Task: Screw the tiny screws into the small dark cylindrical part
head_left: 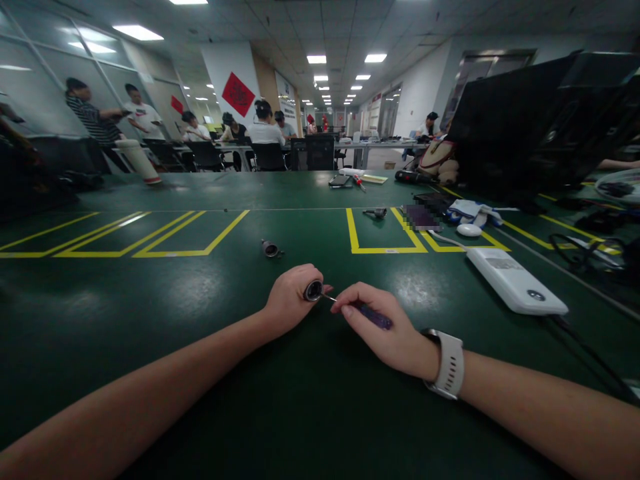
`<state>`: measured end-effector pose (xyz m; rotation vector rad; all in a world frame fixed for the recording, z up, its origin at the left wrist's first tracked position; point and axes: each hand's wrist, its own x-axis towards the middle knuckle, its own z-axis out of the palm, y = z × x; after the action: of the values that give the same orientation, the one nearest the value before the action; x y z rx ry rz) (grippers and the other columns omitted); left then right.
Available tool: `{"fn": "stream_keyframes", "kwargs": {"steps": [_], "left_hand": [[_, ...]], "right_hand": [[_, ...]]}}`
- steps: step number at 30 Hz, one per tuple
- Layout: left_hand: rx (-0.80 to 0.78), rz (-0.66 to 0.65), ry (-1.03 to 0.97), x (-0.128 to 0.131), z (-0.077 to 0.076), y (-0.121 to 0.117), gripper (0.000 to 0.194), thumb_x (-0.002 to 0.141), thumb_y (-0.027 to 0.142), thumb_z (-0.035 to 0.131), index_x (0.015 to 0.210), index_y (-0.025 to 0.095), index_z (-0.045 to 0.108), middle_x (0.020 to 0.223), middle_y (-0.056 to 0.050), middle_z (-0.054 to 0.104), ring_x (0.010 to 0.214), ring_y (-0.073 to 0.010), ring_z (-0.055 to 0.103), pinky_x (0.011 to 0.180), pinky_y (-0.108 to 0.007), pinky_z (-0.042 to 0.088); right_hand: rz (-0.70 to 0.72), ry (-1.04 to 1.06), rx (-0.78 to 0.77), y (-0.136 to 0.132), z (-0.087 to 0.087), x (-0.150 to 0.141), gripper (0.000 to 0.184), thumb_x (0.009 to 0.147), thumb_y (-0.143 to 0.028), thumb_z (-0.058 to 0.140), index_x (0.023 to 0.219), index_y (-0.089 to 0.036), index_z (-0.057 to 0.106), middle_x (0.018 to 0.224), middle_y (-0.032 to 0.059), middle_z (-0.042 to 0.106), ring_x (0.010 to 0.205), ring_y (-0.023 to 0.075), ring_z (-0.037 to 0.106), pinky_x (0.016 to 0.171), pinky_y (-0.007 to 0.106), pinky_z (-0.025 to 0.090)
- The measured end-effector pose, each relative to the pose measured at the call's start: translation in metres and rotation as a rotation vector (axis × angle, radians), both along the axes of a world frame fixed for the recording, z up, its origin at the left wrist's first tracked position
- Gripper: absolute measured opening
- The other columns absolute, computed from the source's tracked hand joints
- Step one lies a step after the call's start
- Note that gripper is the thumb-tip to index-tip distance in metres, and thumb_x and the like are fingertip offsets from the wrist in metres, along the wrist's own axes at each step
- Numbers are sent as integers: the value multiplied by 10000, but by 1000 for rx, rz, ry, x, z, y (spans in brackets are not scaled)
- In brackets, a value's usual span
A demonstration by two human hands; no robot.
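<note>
My left hand [293,300] is closed around a dark, round hollow part [313,291], its open end turned toward me. Between the fingers of my right hand [383,323] is a screwdriver [376,317] with a purple, see-through handle. Its thin metal shaft points left and reaches the side of the round part; whether the tip sits in a screw cannot be made out. Just beyond my left hand a similar hollow part [270,249] lies on the green table [225,387]. A third dark part [376,213] lies farther back, inside a yellow-taped outline.
To the right lies a white box-shaped device [515,280] with cables, near a small white rounded case [469,230] and white-blue gloves [473,213]. A red-handled screwdriver [359,182] and a phone [340,181] lie at the back. A white cylinder [137,160] stands far left. Several people are beyond.
</note>
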<state>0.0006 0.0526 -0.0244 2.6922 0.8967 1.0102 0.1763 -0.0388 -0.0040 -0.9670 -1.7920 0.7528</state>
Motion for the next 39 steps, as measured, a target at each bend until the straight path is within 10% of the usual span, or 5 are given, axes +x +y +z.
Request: {"fn": "stream_keyframes", "kwargs": {"steps": [12, 39], "left_hand": [[-34, -101, -109, -3, 1, -1, 208, 820, 238, 538, 645, 175, 444, 616, 35, 441, 577, -101, 428, 543, -234, 338], [20, -103, 327, 4, -1, 2, 144, 788, 70, 458, 688, 162, 506, 683, -5, 495, 671, -144, 466, 598, -263, 333]], "right_hand": [[222, 705, -574, 12, -9, 1, 125, 825, -198, 519, 861, -161, 633, 867, 49, 660, 810, 155, 592, 709, 306, 440], [118, 714, -741, 29, -12, 14, 128, 707, -168, 523, 666, -123, 636, 629, 58, 682, 567, 125, 580, 584, 253, 401]]}}
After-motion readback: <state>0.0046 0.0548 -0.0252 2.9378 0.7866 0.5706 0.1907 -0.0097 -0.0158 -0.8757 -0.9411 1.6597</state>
